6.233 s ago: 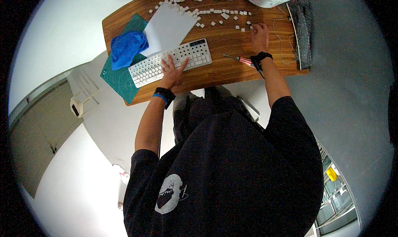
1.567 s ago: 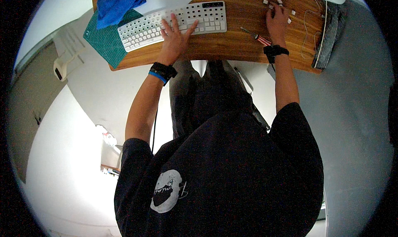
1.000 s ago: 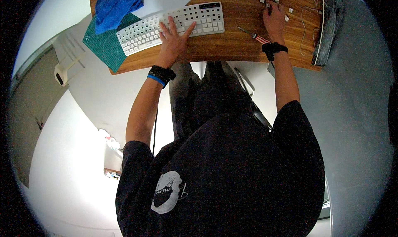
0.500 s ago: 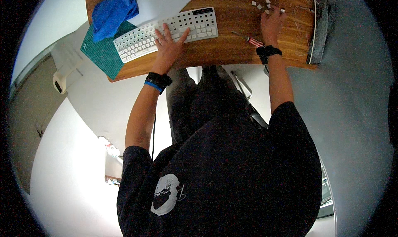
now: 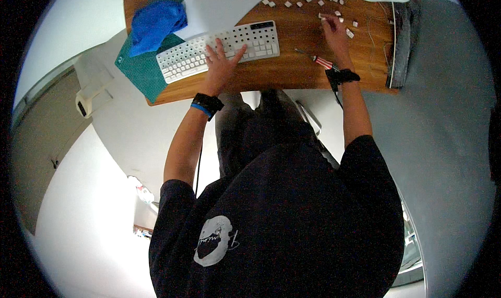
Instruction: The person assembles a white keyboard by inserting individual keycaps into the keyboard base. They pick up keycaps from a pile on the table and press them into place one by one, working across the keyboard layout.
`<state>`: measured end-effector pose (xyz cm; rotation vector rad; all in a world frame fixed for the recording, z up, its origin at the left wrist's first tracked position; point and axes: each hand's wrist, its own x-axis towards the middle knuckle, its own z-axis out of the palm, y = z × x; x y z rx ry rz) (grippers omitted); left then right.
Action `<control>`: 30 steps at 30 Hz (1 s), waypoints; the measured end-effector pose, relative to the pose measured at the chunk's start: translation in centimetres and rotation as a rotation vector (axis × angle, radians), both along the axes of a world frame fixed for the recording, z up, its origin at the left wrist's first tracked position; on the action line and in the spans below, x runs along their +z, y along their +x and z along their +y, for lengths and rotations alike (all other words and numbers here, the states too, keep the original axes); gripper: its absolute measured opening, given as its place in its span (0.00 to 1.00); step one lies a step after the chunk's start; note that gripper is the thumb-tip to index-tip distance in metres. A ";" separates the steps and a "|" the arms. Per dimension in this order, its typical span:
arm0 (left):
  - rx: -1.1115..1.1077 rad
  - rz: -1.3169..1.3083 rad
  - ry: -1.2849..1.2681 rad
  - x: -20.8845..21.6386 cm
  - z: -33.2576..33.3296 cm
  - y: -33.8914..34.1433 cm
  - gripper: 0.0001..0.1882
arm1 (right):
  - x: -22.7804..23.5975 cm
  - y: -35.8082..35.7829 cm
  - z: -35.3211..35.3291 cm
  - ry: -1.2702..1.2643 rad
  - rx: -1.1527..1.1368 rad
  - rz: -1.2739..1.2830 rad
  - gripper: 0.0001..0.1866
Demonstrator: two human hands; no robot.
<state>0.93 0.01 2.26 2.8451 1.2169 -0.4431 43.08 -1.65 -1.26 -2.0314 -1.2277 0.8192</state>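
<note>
While the left hand [image 5: 221, 70], its grip spread wide and empty, lies over the white keyboard [image 5: 261, 35] near the front edge of the table [image 5: 289, 74], the right hand [image 5: 336, 39], beyond a striped-handled tool [image 5: 323, 62], has its grip bent at a loose keycap [image 5: 321, 17], whether pinched cannot be determined.

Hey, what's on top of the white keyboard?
The left hand is spread over the middle of the keyboard. White keys sit along its visible lower rows; dark squares show across the upper ones. Whatever the hand covers can't be seen.
</note>
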 end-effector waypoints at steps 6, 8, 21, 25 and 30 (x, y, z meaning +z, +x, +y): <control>0.311 -0.350 -0.193 3.3 4.5 -2.5 0.42 | 8.8 -7.9 1.3 -0.206 0.254 0.373 0.17; 0.436 -0.548 -0.108 3.5 7.5 -4.7 0.46 | 11.2 -9.7 1.9 -0.196 0.314 0.526 0.15; 0.742 -0.395 0.166 0.1 16.1 -15.2 0.19 | 20.5 -15.0 5.2 0.044 0.454 0.899 0.13; 0.709 -0.710 0.276 3.2 16.9 -14.6 0.17 | 21.3 -15.7 6.3 0.060 0.507 0.929 0.14; 0.730 -0.945 0.441 11.9 15.8 -15.1 0.17 | 22.4 -18.0 7.9 0.065 0.568 0.942 0.13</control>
